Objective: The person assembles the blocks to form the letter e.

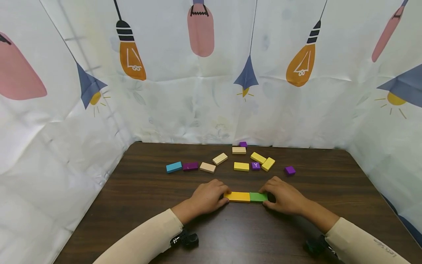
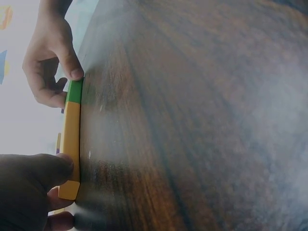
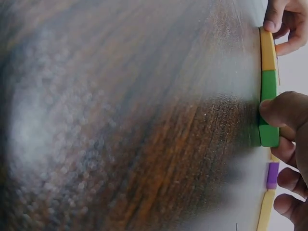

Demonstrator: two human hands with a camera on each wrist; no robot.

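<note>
An orange-yellow block (image 1: 239,197) and a green block (image 1: 258,197) lie end to end on the table, their short ends meeting. My left hand (image 1: 209,196) pinches the orange-yellow block near its left end; in the left wrist view, the thumb (image 2: 60,168) presses its near side. At the other end, my right hand (image 1: 286,196) pinches the green block between thumb and fingers. The right wrist view shows that thumb (image 3: 276,109) against the side of the green block (image 3: 269,86). Fingertips on the far sides are partly hidden.
Behind the hands, loose blocks lie scattered: a blue block (image 1: 174,167), a dark purple block (image 1: 190,167), several pale wood and yellow blocks (image 1: 241,167), and small purple blocks (image 1: 290,170). A printed white curtain (image 1: 171,110) hangs round the dark wooden table (image 1: 148,190).
</note>
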